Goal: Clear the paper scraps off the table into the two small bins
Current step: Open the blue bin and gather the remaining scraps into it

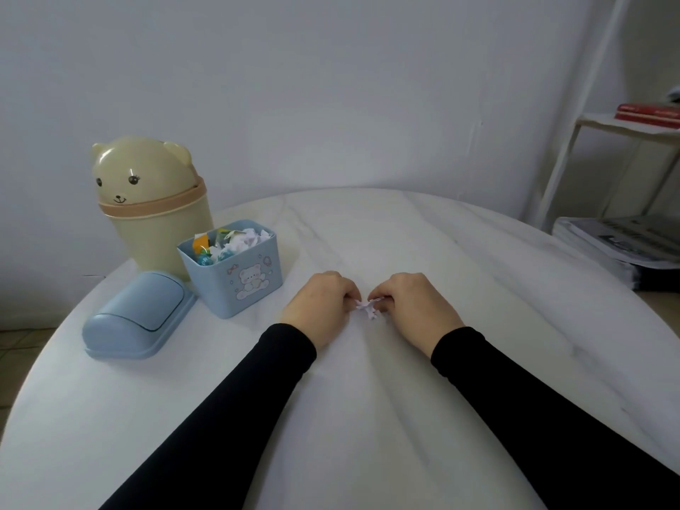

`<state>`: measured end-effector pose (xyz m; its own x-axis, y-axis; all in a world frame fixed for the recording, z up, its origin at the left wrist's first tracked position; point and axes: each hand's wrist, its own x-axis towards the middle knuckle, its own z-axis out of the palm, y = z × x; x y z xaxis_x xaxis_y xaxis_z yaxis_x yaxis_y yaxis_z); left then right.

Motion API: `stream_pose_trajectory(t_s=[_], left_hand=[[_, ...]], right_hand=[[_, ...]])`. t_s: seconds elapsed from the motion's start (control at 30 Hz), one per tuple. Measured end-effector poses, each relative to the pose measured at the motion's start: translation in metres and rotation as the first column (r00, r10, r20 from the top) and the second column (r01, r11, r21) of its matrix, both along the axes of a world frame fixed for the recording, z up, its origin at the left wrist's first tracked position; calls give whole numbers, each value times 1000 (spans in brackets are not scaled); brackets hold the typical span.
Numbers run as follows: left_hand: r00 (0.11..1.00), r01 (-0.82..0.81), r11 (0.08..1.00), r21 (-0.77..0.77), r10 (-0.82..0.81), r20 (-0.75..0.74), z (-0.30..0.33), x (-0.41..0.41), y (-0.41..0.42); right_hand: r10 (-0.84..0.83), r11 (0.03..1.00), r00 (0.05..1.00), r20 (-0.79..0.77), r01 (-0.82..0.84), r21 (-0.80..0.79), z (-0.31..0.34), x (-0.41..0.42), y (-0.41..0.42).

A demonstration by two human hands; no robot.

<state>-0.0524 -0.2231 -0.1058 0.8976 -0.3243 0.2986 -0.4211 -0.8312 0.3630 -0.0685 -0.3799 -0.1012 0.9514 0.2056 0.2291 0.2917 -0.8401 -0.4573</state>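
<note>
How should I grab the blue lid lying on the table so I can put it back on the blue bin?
Take the blue lid from above, fingers across its two long sides. It lies flat, dome up, left of the blue bin, and the rounded top looks slippery, so the straight edges near its rim probably give the firmest hold.

Bear bin (154, 230) behind open bin (235, 277); lid (140, 314) left; scraps (368, 307) right.

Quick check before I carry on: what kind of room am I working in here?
Probably a home room, not a workshop: a round white marble-look table against a plain wall, a bear-shaped bin and a small blue bin with scraps on it, and a white shelf with stacked magazines at right.
</note>
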Motion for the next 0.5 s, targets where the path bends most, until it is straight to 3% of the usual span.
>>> stream_pose_trajectory(t_s=[0.27, 0.5], left_hand=[[990, -113, 952, -284, 132, 49, 0, -3, 11], [976, -130, 926, -355, 183, 119, 13, -9, 14]], right_hand=[[-120, 960, 991, 67, 98, 261, 7, -3, -11], [-93, 859, 996, -12, 87, 505, 17, -9, 6]])
